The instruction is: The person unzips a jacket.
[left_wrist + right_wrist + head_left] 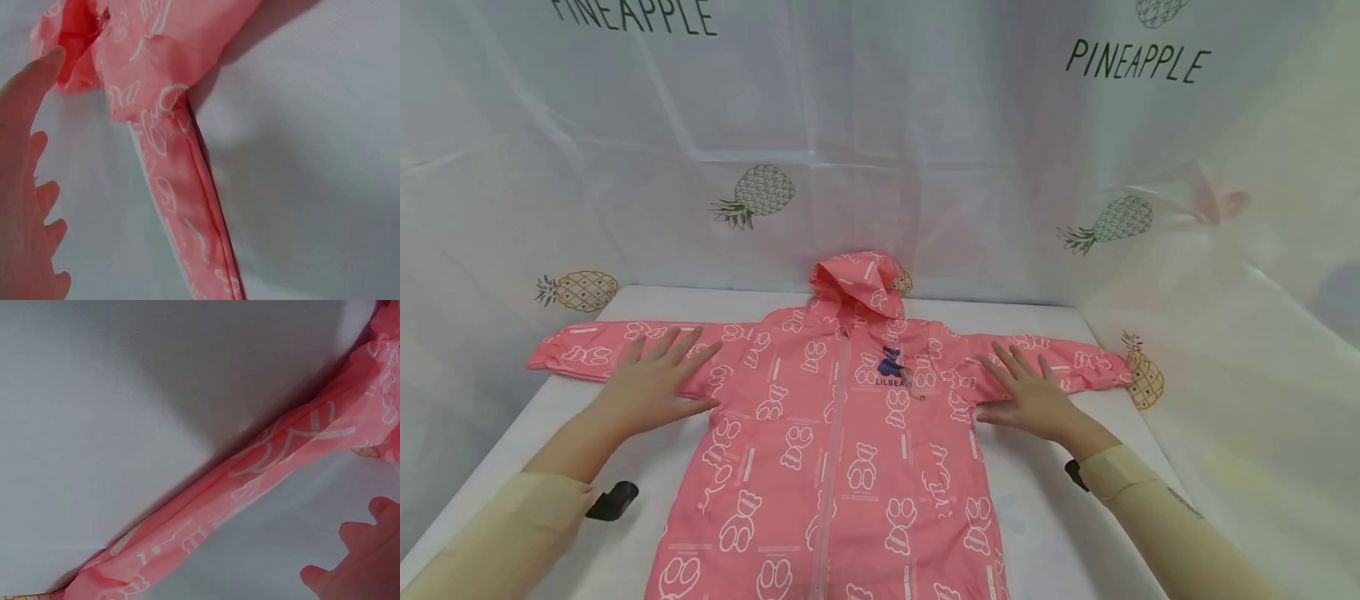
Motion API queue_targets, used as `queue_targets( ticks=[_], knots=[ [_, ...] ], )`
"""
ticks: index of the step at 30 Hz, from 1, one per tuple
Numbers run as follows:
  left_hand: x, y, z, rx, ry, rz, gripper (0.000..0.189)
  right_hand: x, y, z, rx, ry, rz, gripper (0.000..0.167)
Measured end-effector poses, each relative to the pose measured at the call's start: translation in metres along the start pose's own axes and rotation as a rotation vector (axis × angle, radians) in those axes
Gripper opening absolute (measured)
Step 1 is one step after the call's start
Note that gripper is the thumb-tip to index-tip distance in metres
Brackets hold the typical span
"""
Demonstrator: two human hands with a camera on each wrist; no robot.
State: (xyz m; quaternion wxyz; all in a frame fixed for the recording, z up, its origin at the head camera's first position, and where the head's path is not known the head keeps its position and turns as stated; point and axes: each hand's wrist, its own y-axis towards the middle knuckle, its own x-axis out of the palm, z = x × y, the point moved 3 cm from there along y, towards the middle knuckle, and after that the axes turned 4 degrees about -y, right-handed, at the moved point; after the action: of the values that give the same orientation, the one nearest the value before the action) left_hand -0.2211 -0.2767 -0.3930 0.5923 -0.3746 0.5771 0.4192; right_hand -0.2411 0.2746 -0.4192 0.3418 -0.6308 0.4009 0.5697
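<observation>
A pink hooded jacket [775,450] with white bear outlines lies front up, zipper closed, both sleeves spread sideways. Its hood [857,287] points to the far side. Over the sleeve on the left is my left hand [651,385], fingers straight and spread, holding nothing. My right hand [1033,396] is spread likewise over the other sleeve near the armpit. Whether either hand touches the cloth I cannot tell. In the left wrist view a sleeve [169,181] runs downward beside the fingers. The right wrist view has the other sleeve [219,494] running diagonally, with fingertips at lower right.
Under the jacket is a table with a white cover [1037,500]. A whitish curtain [925,208] printed with pineapples rises behind the table and along its sides. A dark wrist device [613,501] sticks out beside the left wrist, another [1076,475] beside the right.
</observation>
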Motion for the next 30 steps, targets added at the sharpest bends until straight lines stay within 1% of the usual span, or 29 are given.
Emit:
queue_targets(
  ticks=[5,10,16,20,22,26,30],
  knots=[
    [0.001,0.014,0.011,0.049,0.020,0.004,0.094,-0.002,0.006,-0.009,-0.017,0.047,0.018,0.097],
    [0.004,0.027,0.023,0.098,0.021,-0.004,0.091,0.000,0.017,-0.022,-0.032,0.087,0.009,0.097],
    [0.012,0.048,0.037,0.173,0.024,-0.025,0.089,0.002,0.036,-0.039,-0.034,0.168,-0.009,0.097],
    [0.014,0.061,0.046,0.200,0.027,-0.045,0.088,0.001,0.046,-0.051,-0.060,0.199,-0.020,0.097],
    [0.014,0.068,0.050,0.209,0.011,-0.055,0.088,0.001,0.050,-0.056,-0.067,0.221,-0.026,0.096],
    [0.015,0.085,0.058,0.231,-0.021,-0.082,0.089,0.002,0.061,-0.065,-0.052,0.320,-0.046,0.092],
    [0.018,0.104,0.064,0.258,-0.038,-0.103,0.090,0.001,0.076,-0.075,-0.071,0.409,-0.050,0.088]
  ],
)
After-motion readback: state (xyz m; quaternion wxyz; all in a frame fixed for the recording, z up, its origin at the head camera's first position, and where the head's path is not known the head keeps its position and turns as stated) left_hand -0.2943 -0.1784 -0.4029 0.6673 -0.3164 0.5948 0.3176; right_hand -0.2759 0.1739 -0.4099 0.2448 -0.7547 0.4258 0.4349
